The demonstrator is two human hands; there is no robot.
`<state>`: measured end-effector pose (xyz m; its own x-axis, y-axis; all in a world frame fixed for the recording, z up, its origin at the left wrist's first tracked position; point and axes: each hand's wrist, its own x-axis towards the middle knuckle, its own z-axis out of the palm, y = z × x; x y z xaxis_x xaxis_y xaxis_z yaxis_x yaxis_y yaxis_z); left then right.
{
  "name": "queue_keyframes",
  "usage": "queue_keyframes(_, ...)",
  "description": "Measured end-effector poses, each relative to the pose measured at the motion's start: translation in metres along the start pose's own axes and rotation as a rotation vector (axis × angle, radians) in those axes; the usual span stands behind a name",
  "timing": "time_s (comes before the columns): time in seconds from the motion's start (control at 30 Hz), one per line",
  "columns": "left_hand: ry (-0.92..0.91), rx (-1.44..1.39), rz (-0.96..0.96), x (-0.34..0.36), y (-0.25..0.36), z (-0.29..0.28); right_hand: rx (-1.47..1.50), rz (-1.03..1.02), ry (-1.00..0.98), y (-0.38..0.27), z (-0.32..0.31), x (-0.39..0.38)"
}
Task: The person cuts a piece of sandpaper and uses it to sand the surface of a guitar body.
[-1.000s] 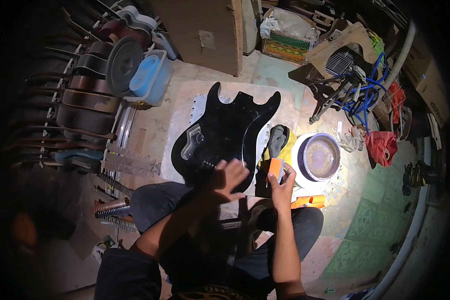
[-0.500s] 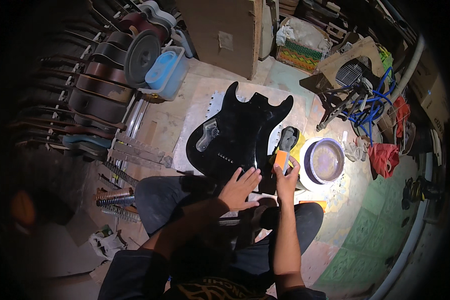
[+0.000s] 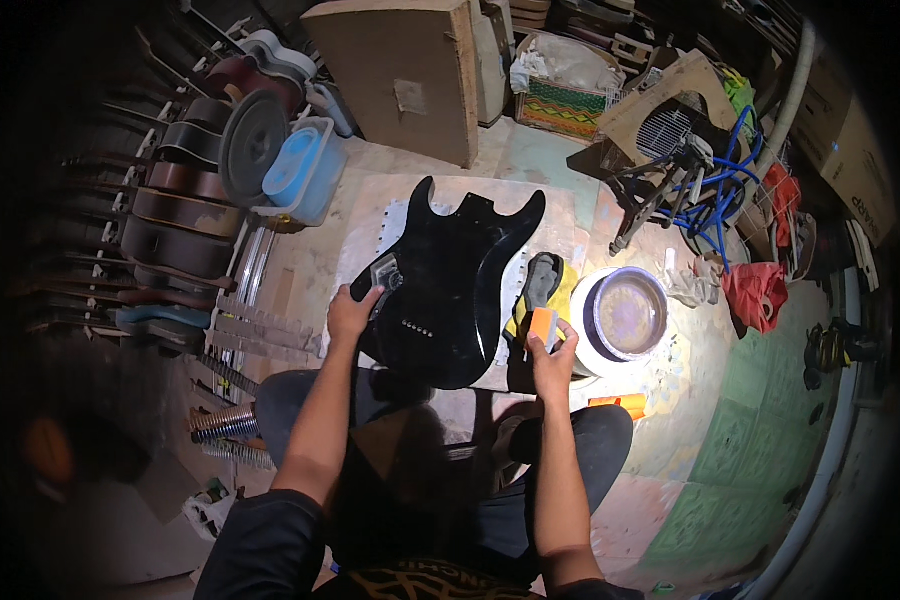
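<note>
A glossy black electric guitar body [image 3: 445, 285] lies in front of my knees, its two horns pointing away from me. Near its left edge is a cut-out cavity, and a short row of small holes runs across its lower part. My left hand [image 3: 349, 315] grips that left edge, thumb by the cavity; the fingers under the edge are hidden. To the right of the body, my right hand [image 3: 554, 365] pinches a small orange-and-grey block [image 3: 543, 327], apart from the guitar body. Just beyond the block is a dark grey object [image 3: 543, 280] on yellow material.
A white bucket with a purple-rimmed basin [image 3: 625, 315] stands at the right, an orange piece [image 3: 620, 405] nearer me. Guitars [image 3: 180, 215] line the left, beside a clear tub [image 3: 315, 175]. A large board [image 3: 400, 80] stands behind; blue hose [image 3: 720, 215] tangles at far right.
My left hand has gone from open above the near edge to gripping the left edge. The guitar body sits slightly closer to me. My right hand still holds the block.
</note>
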<state>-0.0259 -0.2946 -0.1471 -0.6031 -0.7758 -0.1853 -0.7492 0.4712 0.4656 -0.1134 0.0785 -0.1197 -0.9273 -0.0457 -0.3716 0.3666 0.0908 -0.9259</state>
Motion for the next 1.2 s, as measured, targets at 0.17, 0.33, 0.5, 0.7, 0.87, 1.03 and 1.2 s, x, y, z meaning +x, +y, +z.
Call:
queue_keyframes(0.17, -0.225, -0.208, 0.027, 0.018, -0.004, -0.008, -0.032, -0.045, -0.002, 0.013, 0.008, 0.002)
queue_keyframes(0.33, -0.242, -0.279, 0.011, 0.028, 0.014, -0.048, 0.010, 0.021, -0.033, 0.010, 0.015, 0.000)
queue_keyframes(0.5, -0.107, -0.105, 0.109, 0.011, 0.079, -0.098, 0.091, 0.033, -0.021, 0.017, 0.006, 0.010)
queue_keyframes(0.7, 0.264, 0.007, 0.283, -0.038, 0.128, -0.160, 0.161, 0.041, -0.044, 0.014, 0.011, 0.003)
queue_keyframes(0.87, 0.413, 0.055, 0.425, -0.075, 0.163, -0.161, 0.152, 0.040, -0.019, 0.009, 0.009, 0.006)
queue_keyframes(1.03, 0.480, 0.051, 0.668, -0.071, 0.163, -0.155, 0.202, 0.062, -0.045, -0.005, 0.006, -0.002)
queue_keyframes(1.2, 0.539, 0.048, 0.764, -0.060, 0.160, -0.147, 0.192, 0.064, -0.035, -0.009, 0.005, -0.004)
